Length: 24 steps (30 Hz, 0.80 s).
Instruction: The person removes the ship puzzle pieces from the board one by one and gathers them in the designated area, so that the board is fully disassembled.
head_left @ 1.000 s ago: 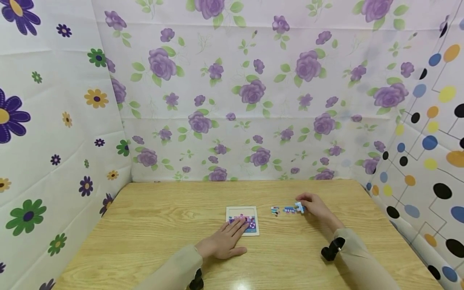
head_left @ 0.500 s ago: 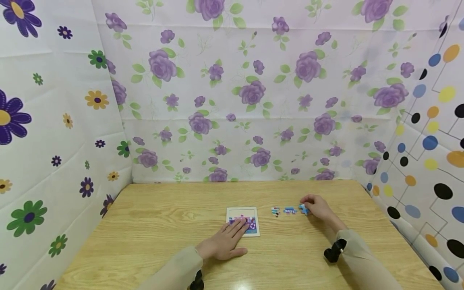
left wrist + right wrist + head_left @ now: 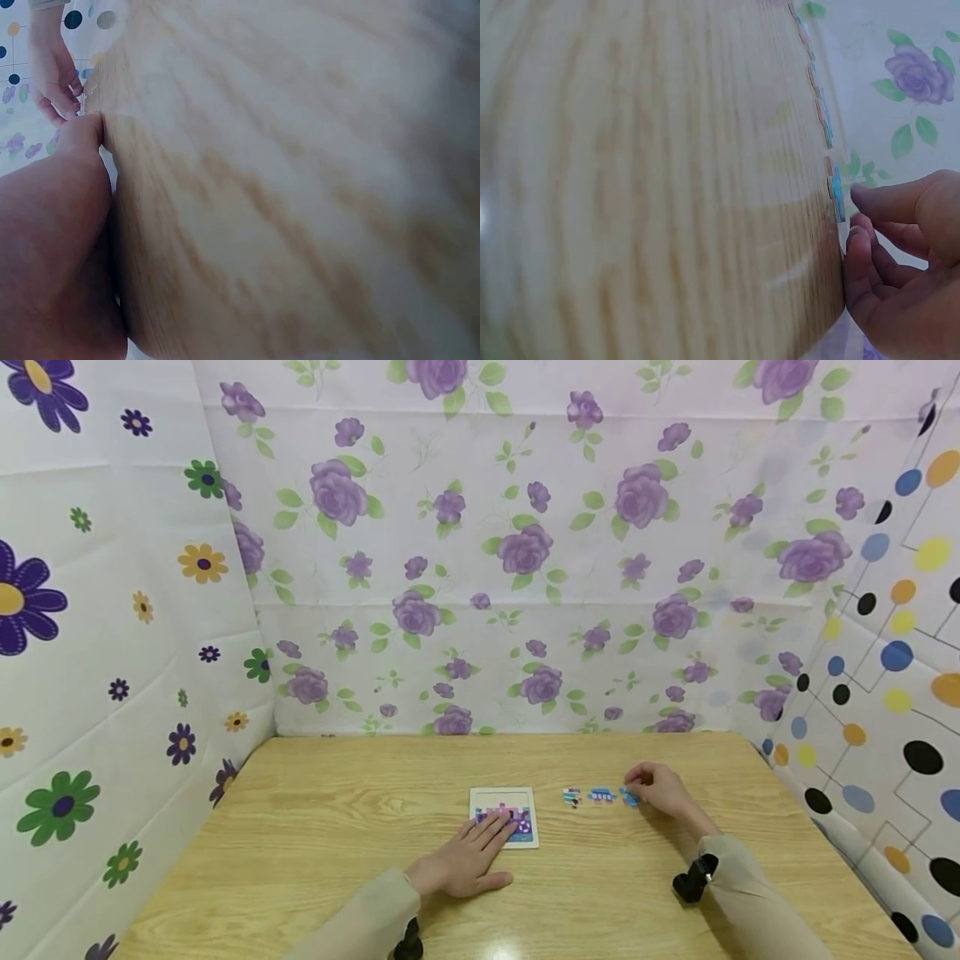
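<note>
My left hand [image 3: 468, 858] lies flat with its fingers spread over the lower left of a framed jigsaw puzzle [image 3: 523, 841], hiding part of the picture. The puzzle has a white border, purple and pink pieces below and a pale bare strip on top. On the right, my right hand [image 3: 660, 789] is beside a blue puzzle piece [image 3: 628, 797] lying on the table. In the right wrist view the thumb and fingers of the right hand [image 3: 907, 255] are loosely bent, and the thumb tip looks just apart from the blue piece [image 3: 838, 196].
Two more loose bits of puzzle lie in a row left of the blue piece: a blue and purple one [image 3: 602, 796] and a striped multicoloured one [image 3: 572, 797]. The wooden table [image 3: 322, 827] is bounded by a flowered cloth [image 3: 420, 668] behind and patterned cloths at both sides.
The right hand has lowered the blue piece, first tilted in its fingers, onto the table and shifted it slightly right, apart from the piece beside it. The left hand has stayed in place.
</note>
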### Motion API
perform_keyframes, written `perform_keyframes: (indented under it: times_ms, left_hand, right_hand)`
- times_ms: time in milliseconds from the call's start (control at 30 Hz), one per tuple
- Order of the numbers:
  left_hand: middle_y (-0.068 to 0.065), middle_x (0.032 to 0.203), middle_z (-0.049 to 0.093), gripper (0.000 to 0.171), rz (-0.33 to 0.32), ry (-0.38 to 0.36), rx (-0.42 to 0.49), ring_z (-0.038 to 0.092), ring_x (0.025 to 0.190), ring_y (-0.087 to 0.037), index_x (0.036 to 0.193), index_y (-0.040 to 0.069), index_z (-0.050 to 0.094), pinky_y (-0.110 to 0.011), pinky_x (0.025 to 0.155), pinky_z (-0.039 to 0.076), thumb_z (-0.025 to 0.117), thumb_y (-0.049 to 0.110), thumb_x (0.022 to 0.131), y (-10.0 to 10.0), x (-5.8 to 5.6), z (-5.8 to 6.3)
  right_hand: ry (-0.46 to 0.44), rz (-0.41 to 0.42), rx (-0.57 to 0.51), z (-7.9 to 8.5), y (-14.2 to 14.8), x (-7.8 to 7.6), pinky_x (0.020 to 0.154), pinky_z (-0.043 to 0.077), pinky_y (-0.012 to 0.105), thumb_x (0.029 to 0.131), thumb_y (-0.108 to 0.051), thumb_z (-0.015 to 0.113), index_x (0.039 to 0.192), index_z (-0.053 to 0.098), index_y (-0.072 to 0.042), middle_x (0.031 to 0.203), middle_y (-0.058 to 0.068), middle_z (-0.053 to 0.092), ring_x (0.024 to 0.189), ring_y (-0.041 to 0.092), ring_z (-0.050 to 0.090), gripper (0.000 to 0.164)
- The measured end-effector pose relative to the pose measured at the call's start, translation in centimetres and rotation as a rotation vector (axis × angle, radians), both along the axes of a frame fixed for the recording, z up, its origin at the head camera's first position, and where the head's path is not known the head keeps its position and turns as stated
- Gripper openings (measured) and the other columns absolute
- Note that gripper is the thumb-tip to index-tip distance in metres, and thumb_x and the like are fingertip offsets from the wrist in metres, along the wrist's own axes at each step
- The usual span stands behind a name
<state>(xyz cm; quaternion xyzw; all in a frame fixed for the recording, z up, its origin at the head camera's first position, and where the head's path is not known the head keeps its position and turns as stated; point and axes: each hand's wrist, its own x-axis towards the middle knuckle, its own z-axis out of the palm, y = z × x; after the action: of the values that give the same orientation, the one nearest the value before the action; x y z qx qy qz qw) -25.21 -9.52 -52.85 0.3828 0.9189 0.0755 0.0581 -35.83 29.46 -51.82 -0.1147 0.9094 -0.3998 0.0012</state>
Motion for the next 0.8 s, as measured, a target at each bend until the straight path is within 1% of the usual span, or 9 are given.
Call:
perform_keyframes:
  times_ms: [100,233,333,533,800]
  left_hand:
    - [-0.01,0.164,0.007,0.076,0.0,-0.001,0.007,0.007,0.152,-0.026,0.157,0.011,0.009,-0.054,0.119,0.018,0.032,0.057,0.101,-0.01,0.04,0.08]
    - [-0.011,0.164,0.007,0.076,-0.002,0.004,0.014,0.008,0.152,-0.027,0.157,0.011,0.01,-0.054,0.119,0.019,0.033,0.056,0.101,-0.01,0.09,0.09]
    - [-0.011,0.164,0.007,0.075,-0.001,0.003,0.017,0.008,0.151,-0.027,0.157,0.011,0.01,-0.054,0.119,0.019,0.032,0.056,0.101,-0.02,0.1,0.03]
    - [-0.01,0.164,0.007,0.075,0.0,0.006,0.017,0.008,0.152,-0.026,0.157,0.012,0.009,-0.054,0.119,0.018,0.032,0.056,0.101,-0.03,0.0,-0.19]
    - [-0.01,0.164,0.008,0.075,-0.005,0.028,0.012,0.009,0.151,-0.027,0.157,0.012,0.009,-0.054,0.118,0.02,0.032,0.056,0.101,0.0,-0.15,-0.44]
  right_hand:
    - [0.012,0.006,0.017,0.05,-0.04,-0.1,0.057,0.046,0.024,0.09,-0.006,0.065,0.098,0.067,-0.001,0.087,0.011,0.066,0.071,0.014,0.056,0.01]
    - [0.022,-0.007,0.052,0.06,0.0,-0.18,0.063,0.046,0.024,0.09,-0.007,0.066,0.097,0.069,-0.003,0.088,0.008,0.067,0.075,0.013,0.057,0.008]
    - [0.023,-0.014,0.067,0.02,0.06,-0.24,0.066,0.046,0.025,0.09,-0.007,0.066,0.096,0.069,-0.003,0.088,0.008,0.068,0.076,0.011,0.057,0.008]
    - [0.017,-0.007,0.056,-0.01,0.24,-0.38,0.065,0.046,0.026,0.09,-0.006,0.066,0.097,0.069,-0.003,0.087,0.008,0.067,0.076,0.013,0.057,0.008]
    - [0.024,-0.011,0.061,-0.08,0.6,-0.36,0.065,0.046,0.027,0.09,-0.007,0.065,0.097,0.069,-0.002,0.087,0.007,0.067,0.075,0.014,0.057,0.009]
